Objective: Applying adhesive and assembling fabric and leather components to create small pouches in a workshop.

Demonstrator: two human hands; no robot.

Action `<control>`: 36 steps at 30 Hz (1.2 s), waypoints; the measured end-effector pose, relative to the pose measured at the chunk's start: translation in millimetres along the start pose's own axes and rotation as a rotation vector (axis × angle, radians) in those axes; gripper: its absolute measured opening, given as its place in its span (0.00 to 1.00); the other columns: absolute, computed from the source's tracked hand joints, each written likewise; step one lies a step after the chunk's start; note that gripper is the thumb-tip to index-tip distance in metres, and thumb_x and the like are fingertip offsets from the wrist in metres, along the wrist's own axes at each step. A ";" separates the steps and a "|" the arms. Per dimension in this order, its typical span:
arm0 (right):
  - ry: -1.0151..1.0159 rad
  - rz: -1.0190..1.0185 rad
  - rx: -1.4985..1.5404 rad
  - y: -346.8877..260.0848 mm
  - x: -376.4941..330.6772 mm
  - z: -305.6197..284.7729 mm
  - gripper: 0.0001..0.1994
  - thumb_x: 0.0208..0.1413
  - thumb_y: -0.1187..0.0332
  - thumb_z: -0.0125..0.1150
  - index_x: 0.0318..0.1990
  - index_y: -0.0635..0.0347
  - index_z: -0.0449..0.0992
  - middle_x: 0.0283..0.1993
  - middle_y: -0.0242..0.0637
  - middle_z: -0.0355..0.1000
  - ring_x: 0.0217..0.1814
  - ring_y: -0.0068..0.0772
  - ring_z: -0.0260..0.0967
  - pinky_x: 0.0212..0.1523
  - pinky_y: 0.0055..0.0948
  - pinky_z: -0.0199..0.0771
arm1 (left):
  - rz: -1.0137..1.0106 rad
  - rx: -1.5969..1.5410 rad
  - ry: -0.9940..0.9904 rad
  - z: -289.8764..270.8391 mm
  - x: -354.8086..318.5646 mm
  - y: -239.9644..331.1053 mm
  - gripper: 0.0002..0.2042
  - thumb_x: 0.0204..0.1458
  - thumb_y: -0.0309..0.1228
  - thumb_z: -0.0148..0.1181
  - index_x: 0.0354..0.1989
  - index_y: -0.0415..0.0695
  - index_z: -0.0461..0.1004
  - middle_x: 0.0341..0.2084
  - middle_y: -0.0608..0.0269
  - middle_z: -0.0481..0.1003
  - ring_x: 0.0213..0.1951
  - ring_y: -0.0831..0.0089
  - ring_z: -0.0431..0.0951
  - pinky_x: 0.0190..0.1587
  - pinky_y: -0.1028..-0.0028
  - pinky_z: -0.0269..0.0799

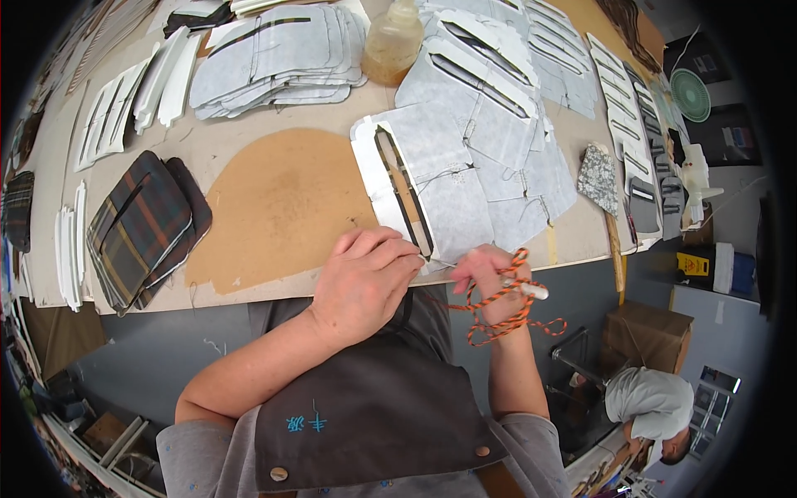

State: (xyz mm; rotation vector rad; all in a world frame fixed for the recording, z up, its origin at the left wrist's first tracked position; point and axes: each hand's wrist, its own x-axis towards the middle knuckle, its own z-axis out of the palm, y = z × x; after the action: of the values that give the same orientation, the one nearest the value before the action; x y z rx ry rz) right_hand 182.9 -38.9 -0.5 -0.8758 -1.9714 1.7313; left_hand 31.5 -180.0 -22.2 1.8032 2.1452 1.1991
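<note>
A pale grey-white backed fabric panel (452, 195) lies at the table's near edge, with a long dark-edged slit (398, 187) running down its white strip. My left hand (365, 278) presses over the near end of this slit, fingers bent together on the panel. Just to the right, my right hand (490, 278) is at the panel's near edge with its fingers curled. A looped orange-and-black cord (498, 319) hangs about that hand, and a small white tool (530, 289) sticks out from its palm. The fingers cover most of the tool.
Left of the panel lies a brown rounded template (278, 207), then plaid pieces (145, 220). Stacked panels (274, 66) and a glue bottle (393, 46) stand farther back. A hammer with a speckled head (598, 183) lies right. Another person (652, 407) sits at lower right.
</note>
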 end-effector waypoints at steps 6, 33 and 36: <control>0.025 0.228 0.026 -10.8 7.9 5.7 0.17 0.63 0.65 0.54 0.27 0.70 0.77 0.23 0.40 0.75 0.21 0.26 0.72 0.24 0.23 0.72 | 0.021 0.036 -0.003 -1.0 0.2 0.4 0.12 0.41 0.25 0.64 0.37 0.48 0.78 0.40 0.72 0.75 0.47 0.68 0.72 0.46 0.66 0.64; -0.177 -0.516 -0.382 16.1 -10.9 1.1 0.07 0.44 0.77 0.67 0.23 0.63 0.73 0.31 0.37 0.71 0.25 0.33 0.68 0.25 0.27 0.68 | -0.095 -0.030 -0.001 -2.8 4.8 3.9 0.09 0.44 0.23 0.65 0.34 0.47 0.78 0.37 0.71 0.76 0.44 0.67 0.73 0.45 0.67 0.65; -0.139 -0.390 -0.298 18.7 -11.7 -0.7 0.05 0.48 0.77 0.64 0.24 0.64 0.75 0.31 0.38 0.71 0.24 0.30 0.68 0.24 0.26 0.68 | -0.070 -0.006 -0.012 -0.7 5.2 4.7 0.08 0.44 0.24 0.65 0.34 0.47 0.77 0.37 0.72 0.75 0.44 0.68 0.72 0.45 0.66 0.64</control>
State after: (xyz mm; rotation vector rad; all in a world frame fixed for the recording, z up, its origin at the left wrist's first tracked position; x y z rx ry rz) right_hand 195.8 -45.2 -17.2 -0.4212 -2.3443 1.3294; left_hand 33.4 -175.9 -16.8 1.7138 2.1764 1.1750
